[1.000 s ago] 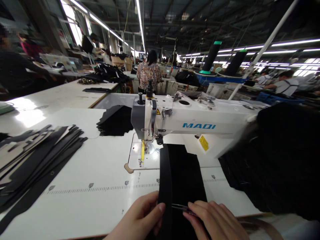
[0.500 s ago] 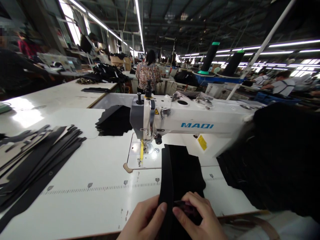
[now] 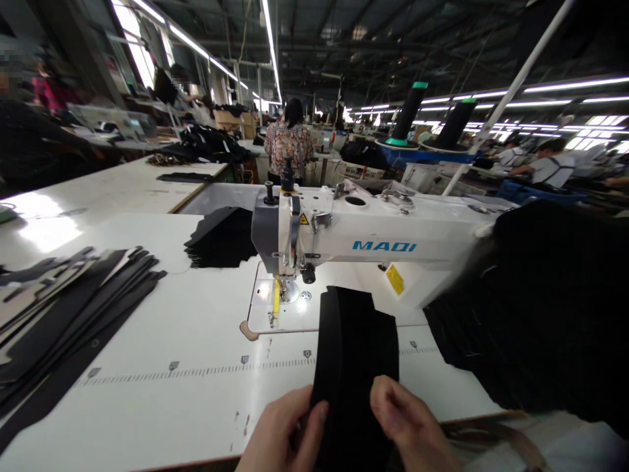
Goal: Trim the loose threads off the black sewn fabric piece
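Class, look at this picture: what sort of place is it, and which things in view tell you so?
Most likely a garment or bag factory floor: an industrial sewing machine, stacked cut black strips, and other workers at long tables.

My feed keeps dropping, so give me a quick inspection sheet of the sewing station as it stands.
Surface: white sewing table with a printed ruler line along the front.
Job's things: black fabric piece lying in front of the sewing machine, to the right of its needle.
Clutter: stack of black strips at left; folded black fabric behind; dark fabric heap at right.
Hands: left hand pinches the piece's left edge; right hand rests on its near end.
Cables: nothing seen.
Surroundings: other people at rows of tables, one standing person facing away.
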A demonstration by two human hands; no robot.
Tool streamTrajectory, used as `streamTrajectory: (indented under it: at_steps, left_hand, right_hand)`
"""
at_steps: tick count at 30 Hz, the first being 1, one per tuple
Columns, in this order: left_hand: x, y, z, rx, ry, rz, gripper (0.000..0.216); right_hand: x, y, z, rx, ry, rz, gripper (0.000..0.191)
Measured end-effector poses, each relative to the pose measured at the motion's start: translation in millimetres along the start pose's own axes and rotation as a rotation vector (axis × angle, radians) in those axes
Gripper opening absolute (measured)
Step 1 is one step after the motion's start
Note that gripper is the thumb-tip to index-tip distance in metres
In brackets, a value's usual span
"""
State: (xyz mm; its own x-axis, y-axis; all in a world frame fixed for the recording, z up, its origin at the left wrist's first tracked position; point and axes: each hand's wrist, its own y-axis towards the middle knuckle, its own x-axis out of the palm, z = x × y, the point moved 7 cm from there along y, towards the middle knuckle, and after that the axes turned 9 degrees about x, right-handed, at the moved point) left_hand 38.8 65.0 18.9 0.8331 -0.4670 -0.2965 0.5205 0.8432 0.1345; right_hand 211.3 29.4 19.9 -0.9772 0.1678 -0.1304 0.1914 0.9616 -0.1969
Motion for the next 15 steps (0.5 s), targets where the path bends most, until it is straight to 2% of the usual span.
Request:
streamTrajectory:
  at_steps: [1,2,5,7,9,11,13,15]
  left_hand:
    - [-0.9,-0.6,-1.0,-0.005,0.017,0.007,0.038]
    - [-1.0,-1.0,-1.3,0.001,0.021,0.001,0.039]
    - [-1.3,-1.4,-0.6,0.013,-0.02,-0.006,0.043]
    - [-4.1,-0.7,-0.5,-0.01,-0.062,0.03,0.048]
    - [-5.7,0.2,-0.6,-0.051,-0.108,0.04,0.052]
    - [-5.8,1.2,0.5,-0.077,-0.153,0.013,0.054]
    - [-8.1,1.5,2.9,-0.077,-0.197,-0.006,0.052]
    - [-10.9,0.9,5.6,-0.052,-0.279,-0.023,0.045]
  right_hand:
    - [-9.0,1.0,-4.3,-0.041,0.114,-0.053,0.058]
    - [-23.1,1.2,-12.1,-0.13,0.197,-0.05,0.057]
    - [-77.1,-0.9,-30.2,-0.335,0.44,0.179,0.059]
    - [-97.1,-2.7,-34.4,-0.351,0.545,0.313,0.067]
    - [-91.3,-2.0,-37.1,-0.303,0.539,0.299,0.063]
    - [-68.0,-1.5,-33.8,-0.21,0.461,0.226,0.046]
    - [-41.3,-3.6,-21.9,-0.092,0.315,0.223,0.032]
    - [-14.6,-6.6,-12.3,-0.079,0.121,0.206,0.046]
